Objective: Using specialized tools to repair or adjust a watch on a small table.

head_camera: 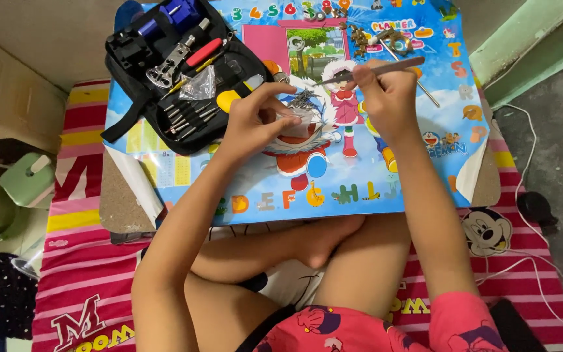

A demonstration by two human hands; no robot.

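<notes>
Bedding in pink, red and yellow stripes (86,287) lies under everything, with the person sitting cross-legged on it. Across the knees rests a low surface (418,176) covered in a bright blue cartoon print with letters along its near edge. At its far left corner sits an open black tool case (164,72), holding small screwdrivers, a red-handled tool and a blue piece. Near the far edge, well apart from the case, lies a cluster of small metal parts (386,39). The left hand (252,120) pinches a small clear plastic bag (292,116) between fingers and thumb, just above the middle of the surface. The right hand (386,98) is closed around a thin brown stick tool (376,68), its tip pointing left toward the bag.
</notes>
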